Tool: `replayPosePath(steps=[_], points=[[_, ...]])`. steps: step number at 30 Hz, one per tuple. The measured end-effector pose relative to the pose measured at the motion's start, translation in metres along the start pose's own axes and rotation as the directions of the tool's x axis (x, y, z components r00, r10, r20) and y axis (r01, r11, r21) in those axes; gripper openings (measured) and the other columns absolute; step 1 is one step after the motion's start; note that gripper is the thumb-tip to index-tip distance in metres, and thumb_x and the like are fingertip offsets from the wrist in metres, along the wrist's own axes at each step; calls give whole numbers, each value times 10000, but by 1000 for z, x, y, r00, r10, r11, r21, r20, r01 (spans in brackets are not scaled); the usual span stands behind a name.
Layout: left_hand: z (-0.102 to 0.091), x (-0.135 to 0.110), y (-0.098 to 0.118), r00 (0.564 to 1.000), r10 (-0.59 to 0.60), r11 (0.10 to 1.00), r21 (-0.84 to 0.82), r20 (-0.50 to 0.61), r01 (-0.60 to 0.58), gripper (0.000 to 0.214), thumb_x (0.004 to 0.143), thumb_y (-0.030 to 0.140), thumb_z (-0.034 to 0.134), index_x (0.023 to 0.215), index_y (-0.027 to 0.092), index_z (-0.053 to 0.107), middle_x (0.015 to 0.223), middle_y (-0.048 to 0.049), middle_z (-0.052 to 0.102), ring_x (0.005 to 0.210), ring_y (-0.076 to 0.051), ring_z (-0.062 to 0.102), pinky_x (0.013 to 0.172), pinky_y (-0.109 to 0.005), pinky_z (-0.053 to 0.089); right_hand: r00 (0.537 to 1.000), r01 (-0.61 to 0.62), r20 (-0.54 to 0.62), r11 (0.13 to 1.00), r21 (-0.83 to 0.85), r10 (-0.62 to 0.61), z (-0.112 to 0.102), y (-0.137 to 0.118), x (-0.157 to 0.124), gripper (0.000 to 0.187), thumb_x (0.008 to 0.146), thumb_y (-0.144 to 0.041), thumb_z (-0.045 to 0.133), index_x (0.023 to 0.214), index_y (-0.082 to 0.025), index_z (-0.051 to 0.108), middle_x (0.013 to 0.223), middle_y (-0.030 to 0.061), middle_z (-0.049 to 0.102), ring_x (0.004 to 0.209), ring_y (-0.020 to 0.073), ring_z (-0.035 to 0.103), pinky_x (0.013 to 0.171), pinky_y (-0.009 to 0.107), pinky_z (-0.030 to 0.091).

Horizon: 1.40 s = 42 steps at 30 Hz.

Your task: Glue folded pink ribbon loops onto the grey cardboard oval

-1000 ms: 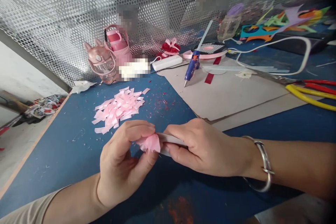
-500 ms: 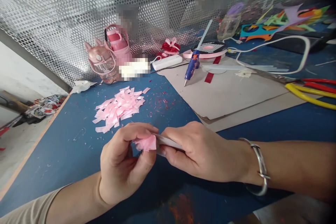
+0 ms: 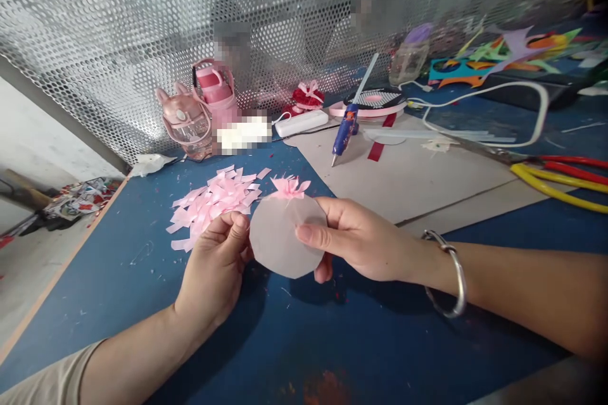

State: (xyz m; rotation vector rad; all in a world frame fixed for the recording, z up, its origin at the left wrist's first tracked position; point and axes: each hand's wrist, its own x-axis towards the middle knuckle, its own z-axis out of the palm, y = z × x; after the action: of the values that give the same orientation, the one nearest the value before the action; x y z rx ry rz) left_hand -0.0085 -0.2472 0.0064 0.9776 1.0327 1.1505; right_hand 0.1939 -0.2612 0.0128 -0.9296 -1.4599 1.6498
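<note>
My right hand (image 3: 361, 242) pinches a pale round disc (image 3: 281, 242) by its right edge and holds it upright, facing me, above the blue table (image 3: 142, 304). A small tuft of pink ribbon pieces (image 3: 288, 186) sticks up at the disc's top rim. My left hand (image 3: 216, 266) is at the disc's left edge, fingers curled and touching it. A silver bangle (image 3: 449, 278) is on my right wrist.
A heap of cut pink ribbon strips (image 3: 209, 205) lies just behind my left hand. Farther back are a blue glue gun (image 3: 344, 130) on cardboard sheets (image 3: 418, 177), a ribbon spool (image 3: 375, 101), pink bottles (image 3: 197, 117), red and yellow handled tools (image 3: 560, 171) and a perforated metal wall (image 3: 142, 25).
The disc was edge-on with the pink tuft pinched between both hands; now it is turned to face me and lifted higher, the tuft at its top.
</note>
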Motion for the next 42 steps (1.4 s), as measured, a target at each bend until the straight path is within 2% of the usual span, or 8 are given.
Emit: replayPosePath(steps=[9, 15, 18, 20, 23, 26, 31, 42], points=[[-5, -17, -4, 974, -25, 988, 152, 227, -10, 295, 834, 462, 712, 959, 207, 632, 740, 7, 632, 550, -104, 547, 446, -181, 463, 996, -5, 89, 998, -59, 11, -1, 2, 1, 387, 859, -501, 661, 1000, -157, 554, 780, 4, 644, 581, 86, 612, 501, 175, 503], [-4, -11, -8, 981, -94, 992, 101, 168, 78, 268, 867, 437, 676, 974, 197, 621, 664, 13, 637, 464, -96, 548, 385, -169, 448, 924, 143, -323, 967, -209, -207, -17, -1, 8, 90, 861, -130, 475, 900, -181, 539, 722, -17, 568, 574, 87, 541, 483, 183, 463], [-2, -13, -8, 974, -111, 990, 110, 199, 90, 286, 868, 452, 668, 941, 185, 597, 669, 5, 643, 443, -95, 550, 375, -174, 450, 923, 139, -291, 923, -358, -252, -14, -3, 3, 157, 812, -86, 425, 724, -179, 516, 553, -51, 425, 471, 76, 401, 434, 199, 361], [1, -15, -8, 973, -94, 990, 121, 209, 69, 287, 872, 446, 668, 955, 185, 584, 706, 5, 654, 446, -85, 547, 384, -170, 456, 896, 232, -198, 799, -555, -398, -6, -2, -3, 144, 866, -176, 468, 744, -174, 545, 566, -45, 438, 503, 86, 409, 467, 221, 352], [4, -17, -7, 976, -60, 990, 134, 210, 32, 262, 888, 404, 667, 1007, 187, 585, 771, 7, 664, 511, -73, 563, 479, -169, 499, 767, 427, 100, 389, -816, -633, 5, 0, -10, 101, 864, -193, 544, 913, -161, 627, 674, -13, 553, 604, 109, 477, 577, 249, 392], [3, -18, -6, 973, -65, 992, 122, 223, 39, 249, 905, 389, 651, 1043, 190, 593, 792, 5, 661, 545, -76, 555, 496, -171, 483, 736, 460, 266, 172, -871, -622, 9, 1, -11, 237, 860, -117, 484, 1009, -167, 662, 712, 11, 593, 644, 127, 510, 610, 261, 397], [0, -18, -8, 973, -57, 993, 114, 223, 32, 229, 920, 390, 633, 1048, 202, 604, 767, 15, 652, 539, -80, 532, 479, -178, 463, 744, 443, 223, 216, -870, -629, 5, -5, -12, 303, 875, -202, 489, 572, -193, 476, 556, -18, 420, 540, 112, 369, 517, 269, 296], [3, -23, -10, 944, -77, 997, 41, 322, 67, 194, 939, 346, 614, 1097, 234, 611, 857, -11, 701, 686, -119, 654, 622, -204, 532, 822, 225, -151, 555, -801, -550, 5, -1, -5, 170, 838, -260, 666, 973, -156, 650, 750, -10, 660, 596, 83, 562, 570, 200, 452]])
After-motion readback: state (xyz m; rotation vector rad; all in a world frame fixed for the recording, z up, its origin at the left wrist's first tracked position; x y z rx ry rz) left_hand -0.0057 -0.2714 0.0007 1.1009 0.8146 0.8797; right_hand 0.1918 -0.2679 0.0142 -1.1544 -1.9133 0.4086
